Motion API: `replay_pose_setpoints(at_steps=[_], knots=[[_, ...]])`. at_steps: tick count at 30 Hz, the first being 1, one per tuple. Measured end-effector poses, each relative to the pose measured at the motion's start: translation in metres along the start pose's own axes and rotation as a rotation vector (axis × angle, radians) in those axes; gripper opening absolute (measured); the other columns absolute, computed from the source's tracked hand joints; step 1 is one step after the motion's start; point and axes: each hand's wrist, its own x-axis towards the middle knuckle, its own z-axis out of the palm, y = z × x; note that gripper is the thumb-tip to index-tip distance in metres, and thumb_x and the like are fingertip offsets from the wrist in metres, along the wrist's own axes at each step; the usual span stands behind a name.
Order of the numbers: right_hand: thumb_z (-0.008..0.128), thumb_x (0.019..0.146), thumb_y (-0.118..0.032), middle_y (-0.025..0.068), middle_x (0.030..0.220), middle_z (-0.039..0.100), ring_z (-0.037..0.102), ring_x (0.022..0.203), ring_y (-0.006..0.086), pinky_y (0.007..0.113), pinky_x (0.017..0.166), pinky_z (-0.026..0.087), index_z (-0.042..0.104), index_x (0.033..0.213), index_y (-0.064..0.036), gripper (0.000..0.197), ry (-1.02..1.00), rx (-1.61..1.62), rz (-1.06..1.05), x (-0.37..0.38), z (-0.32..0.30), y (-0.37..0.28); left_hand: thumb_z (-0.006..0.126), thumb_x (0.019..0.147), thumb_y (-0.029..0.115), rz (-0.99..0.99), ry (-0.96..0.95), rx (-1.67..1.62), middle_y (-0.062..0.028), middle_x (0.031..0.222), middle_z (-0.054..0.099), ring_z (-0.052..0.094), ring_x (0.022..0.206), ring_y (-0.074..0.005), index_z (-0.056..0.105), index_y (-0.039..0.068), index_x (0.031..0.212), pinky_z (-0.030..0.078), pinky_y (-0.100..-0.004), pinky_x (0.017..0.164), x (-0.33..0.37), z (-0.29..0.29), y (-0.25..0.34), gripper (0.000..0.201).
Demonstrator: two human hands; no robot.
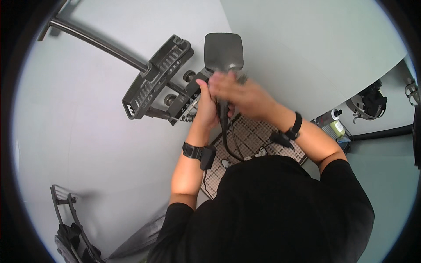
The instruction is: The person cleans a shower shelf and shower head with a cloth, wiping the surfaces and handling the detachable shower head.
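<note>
My left hand is upright with its thumb raised, and its fingertips curl round a dark handle. A black cord runs down from there toward me. My right hand crosses over the left one, smeared by motion. A small dark bristly shape shows at its far side; I cannot tell whether that hand holds it. Just beyond both hands is a dark grey panel, square with rounded corners. Whether it joins the handle is hidden.
Left of my hands, a grey slotted shelf with round knobs is mounted by a metal bar. Below lies a checked mat with cables. Bottles and a hanging black bundle are at right. A rack stands lower left.
</note>
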Motion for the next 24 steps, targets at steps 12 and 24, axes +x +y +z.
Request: replay_pose_setpoints(at_steps=[12, 24], knots=[[0.058, 0.091, 0.015, 0.0146, 0.161, 0.057, 0.045, 0.156, 0.0361, 0.046, 0.123, 0.046, 0.065, 0.149, -0.0103, 0.064, 0.167, 0.298, 0.131, -0.030, 0.031, -0.018, 0.022, 0.116, 0.066, 0.117, 0.114, -0.187, -0.0146, 0.138, 0.065, 0.062, 0.130, -0.0264, 0.049, 0.000, 0.153, 0.051, -0.0408, 0.114, 0.023, -0.010, -0.008, 0.081], [0.048, 0.090, 0.011, 0.0215, 0.125, 0.073, 0.071, 0.113, 0.0391, 0.040, 0.102, 0.054, 0.070, 0.123, 0.0027, 0.040, 0.369, 0.448, 0.617, -0.087, 0.016, 0.020, 0.064, 0.112, 0.025, 0.398, -0.059, 0.163, -0.0042, 0.112, 0.068, 0.065, 0.104, -0.0155, 0.060, 0.002, 0.143, 0.053, -0.0315, 0.098, 0.019, 0.027, -0.038, 0.039]])
